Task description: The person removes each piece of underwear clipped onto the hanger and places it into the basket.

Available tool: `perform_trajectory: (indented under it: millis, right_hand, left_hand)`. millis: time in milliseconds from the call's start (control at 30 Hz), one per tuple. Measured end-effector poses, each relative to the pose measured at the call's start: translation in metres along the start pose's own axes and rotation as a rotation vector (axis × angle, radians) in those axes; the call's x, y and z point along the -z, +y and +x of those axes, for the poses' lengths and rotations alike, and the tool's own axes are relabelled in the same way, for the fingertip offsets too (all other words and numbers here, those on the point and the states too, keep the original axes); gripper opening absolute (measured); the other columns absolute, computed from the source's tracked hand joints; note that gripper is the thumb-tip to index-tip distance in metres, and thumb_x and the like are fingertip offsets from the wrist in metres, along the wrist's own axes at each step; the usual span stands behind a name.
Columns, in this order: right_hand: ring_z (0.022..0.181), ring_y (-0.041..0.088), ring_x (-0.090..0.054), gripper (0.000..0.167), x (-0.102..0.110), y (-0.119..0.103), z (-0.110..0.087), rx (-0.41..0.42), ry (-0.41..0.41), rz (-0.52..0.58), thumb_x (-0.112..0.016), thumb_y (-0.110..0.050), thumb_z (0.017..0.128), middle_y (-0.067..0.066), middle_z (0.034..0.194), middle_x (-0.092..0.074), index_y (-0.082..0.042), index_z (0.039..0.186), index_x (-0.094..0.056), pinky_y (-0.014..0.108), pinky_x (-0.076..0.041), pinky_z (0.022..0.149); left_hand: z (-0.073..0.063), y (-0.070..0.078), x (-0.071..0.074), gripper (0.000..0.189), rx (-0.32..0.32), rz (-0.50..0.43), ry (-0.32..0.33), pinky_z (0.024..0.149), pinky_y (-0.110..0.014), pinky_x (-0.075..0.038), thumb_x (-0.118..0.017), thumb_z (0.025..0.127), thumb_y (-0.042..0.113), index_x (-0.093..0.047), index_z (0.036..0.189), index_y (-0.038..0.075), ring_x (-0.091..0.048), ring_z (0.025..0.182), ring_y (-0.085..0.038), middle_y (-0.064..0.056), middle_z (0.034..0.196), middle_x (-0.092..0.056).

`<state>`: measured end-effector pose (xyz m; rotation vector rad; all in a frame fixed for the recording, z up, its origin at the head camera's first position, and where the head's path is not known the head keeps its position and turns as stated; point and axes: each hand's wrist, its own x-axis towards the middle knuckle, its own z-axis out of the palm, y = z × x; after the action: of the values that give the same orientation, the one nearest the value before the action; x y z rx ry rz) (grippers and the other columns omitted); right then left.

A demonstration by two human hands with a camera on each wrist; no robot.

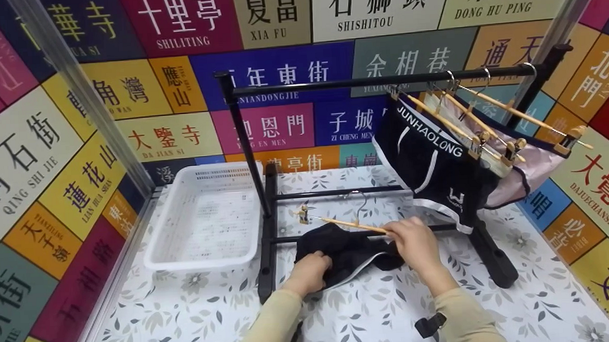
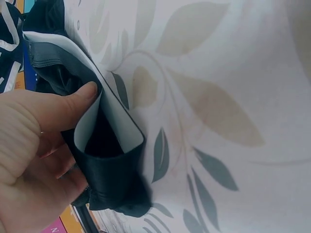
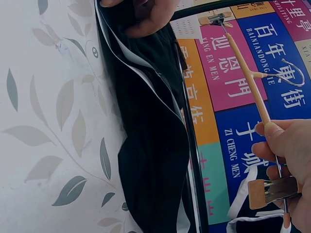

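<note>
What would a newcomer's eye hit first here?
Probably the colourful wall panels with big Chinese lettering, behind and beside the table. Next, the black rack, with the black JUNHAOLONG underwear hanging toward its right end. Then, low in the middle, the right grip holding a wooden clip hanger near the dark garment that the left grip pinches by its edge.

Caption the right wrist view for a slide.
The right hand grips a clip hanger; the left hand holds a black garment.
</note>
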<state>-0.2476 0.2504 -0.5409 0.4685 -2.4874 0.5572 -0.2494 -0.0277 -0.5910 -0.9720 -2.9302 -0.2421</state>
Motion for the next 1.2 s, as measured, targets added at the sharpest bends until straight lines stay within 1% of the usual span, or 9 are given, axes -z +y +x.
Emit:
perform_trajectory:
  millis: [133,300,533,733,967,1067,1200]
  right_hand:
    - [0.081,0.025,-0.057,0.018,-0.0001,-0.0002,-0.0002,-0.006,-0.005,-0.005,-0.078,-0.01,0.082,0.0,0.093,-0.073,-0.017,0.099,-0.076,0.043,-0.047,0.07]
    - [0.082,0.026,-0.058,0.017,0.0001,-0.0005,-0.0004,-0.001,0.003,0.004,-0.078,-0.01,0.083,0.0,0.092,-0.073,-0.017,0.099,-0.076,0.044,-0.047,0.07]
    - [0.082,0.026,-0.059,0.017,-0.0007,0.0008,-0.0014,0.005,0.012,0.001,-0.078,-0.01,0.082,0.001,0.092,-0.073,-0.016,0.098,-0.076,0.044,-0.048,0.071]
    - [0.082,0.026,-0.058,0.016,-0.0007,0.0005,-0.0015,0.004,0.01,0.005,-0.078,-0.01,0.083,0.0,0.091,-0.073,-0.016,0.098,-0.075,0.044,-0.048,0.071]
    - [0.081,0.027,-0.058,0.016,0.0002,0.0005,-0.0021,0.003,0.012,-0.002,-0.078,-0.01,0.084,0.001,0.093,-0.073,-0.016,0.099,-0.076,0.044,-0.048,0.07]
    - [0.081,0.027,-0.058,0.016,0.0012,0.001,-0.0017,0.002,0.016,-0.002,-0.077,-0.01,0.084,0.0,0.094,-0.074,-0.016,0.099,-0.076,0.044,-0.048,0.07]
    - [0.081,0.027,-0.059,0.017,0.0026,0.0024,-0.0007,0.008,0.025,-0.001,-0.078,-0.009,0.083,0.001,0.094,-0.074,-0.016,0.098,-0.076,0.044,-0.048,0.071]
  left_hand:
    - [-0.0003,0.0005,0.0012,0.03,-0.012,-0.015,0.003,0.07,-0.034,-0.053,-0.084,0.064,0.007,-0.067,0.088,0.014,-0.063,0.077,-0.024,-0.003,0.084,-0.059]
    - [-0.0011,0.0005,0.0031,0.027,-0.016,-0.021,0.007,0.07,-0.034,-0.053,-0.083,0.065,0.007,-0.068,0.087,0.014,-0.063,0.077,-0.023,-0.002,0.082,-0.06]
    - [-0.0008,-0.0003,0.0047,0.027,-0.004,-0.036,-0.01,0.07,-0.035,-0.053,-0.083,0.063,0.007,-0.069,0.086,0.015,-0.064,0.078,-0.023,-0.001,0.082,-0.061]
    - [-0.0005,-0.0013,0.0021,0.025,-0.002,-0.026,-0.022,0.071,-0.035,-0.053,-0.077,0.068,0.001,-0.07,0.086,0.016,-0.064,0.079,-0.024,-0.002,0.083,-0.062]
    - [-0.0023,-0.0031,0.0022,0.021,-0.009,-0.024,0.029,0.071,-0.033,-0.053,-0.073,0.074,0.0,-0.072,0.085,0.018,-0.065,0.077,-0.022,0.0,0.082,-0.064]
    - [-0.0033,-0.0039,0.0035,0.019,-0.004,-0.027,0.063,0.069,-0.032,-0.053,-0.074,0.074,0.002,-0.073,0.083,0.018,-0.064,0.076,-0.021,0.001,0.081,-0.063]
    - [-0.0039,-0.0053,0.0053,0.014,0.01,-0.007,0.115,0.065,-0.033,-0.053,-0.077,0.075,0.007,-0.071,0.08,0.018,-0.063,0.075,-0.021,0.001,0.079,-0.06]
